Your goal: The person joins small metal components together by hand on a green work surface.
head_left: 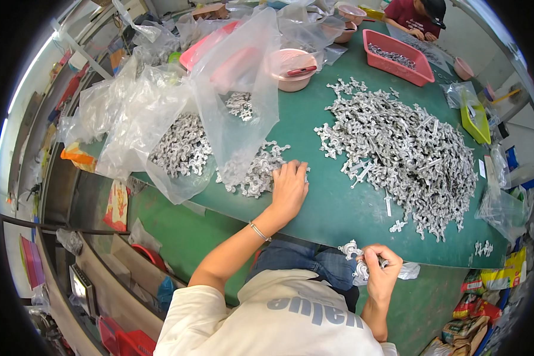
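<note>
Small grey metal castings with ornate, rounded outlines lie in a small heap [255, 178] by the table's near edge. My left hand [290, 187] is at the right side of this heap, its fingers curled down over the castings there; the fingertips are partly hidden. Beyond the table's near edge, above my lap, my right hand [383, 267] is closed around a few similar castings [351, 249], which stick out on its left side. A much larger mound of the same castings [403, 160] covers the right part of the green table [314, 213].
Clear plastic bags [130, 113] spread over the left side, one draping near the small heap. A pink basin [293, 70] with a red phone [301, 71] on it stands behind. Farther back are a pink tray of parts [397, 56] and another person [418, 18]. A yellow-green bin [476, 123] sits right.
</note>
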### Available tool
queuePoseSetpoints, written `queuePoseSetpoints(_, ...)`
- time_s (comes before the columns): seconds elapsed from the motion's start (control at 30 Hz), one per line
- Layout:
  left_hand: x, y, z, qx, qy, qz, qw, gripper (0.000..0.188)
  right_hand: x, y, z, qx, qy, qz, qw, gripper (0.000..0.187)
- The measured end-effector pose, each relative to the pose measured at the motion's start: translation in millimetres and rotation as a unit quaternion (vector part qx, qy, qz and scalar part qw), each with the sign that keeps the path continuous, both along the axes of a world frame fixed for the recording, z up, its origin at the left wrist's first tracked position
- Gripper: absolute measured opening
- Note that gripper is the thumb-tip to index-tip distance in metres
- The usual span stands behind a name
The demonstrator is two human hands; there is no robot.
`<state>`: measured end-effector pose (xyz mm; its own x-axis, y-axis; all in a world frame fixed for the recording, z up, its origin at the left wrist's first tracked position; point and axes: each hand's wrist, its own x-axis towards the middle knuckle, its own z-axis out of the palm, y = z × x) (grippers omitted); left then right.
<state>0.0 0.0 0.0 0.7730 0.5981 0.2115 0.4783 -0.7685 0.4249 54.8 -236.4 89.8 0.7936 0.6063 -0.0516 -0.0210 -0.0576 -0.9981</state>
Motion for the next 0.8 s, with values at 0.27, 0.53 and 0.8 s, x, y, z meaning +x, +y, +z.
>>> queuePoseSetpoints(0.27, 4.9, -13.8, 20.0, -0.334, -0.270, -0.023, 0.903, 0.050, 3.4, -5.1, -5.5, 0.030, 0.053, -0.053, 0.997, 0.012)
queuePoseSetpoints(0.53, -24.9, -59.3, 90.3, -0.745, -0.333, -0.196, 0.544, 0.049, 2.5, -9.7, -2.6, 0.134, 0.153, -0.068, 0.977, 0.013)
queuePoseSetpoints(0.8, -36.6, -82.4, 118.0, -0.872, -0.273, -0.129, 0.385, 0.047, -3.7, -9.7, 13.9, 0.177, 0.166, -0.051, 0.969, 0.016)
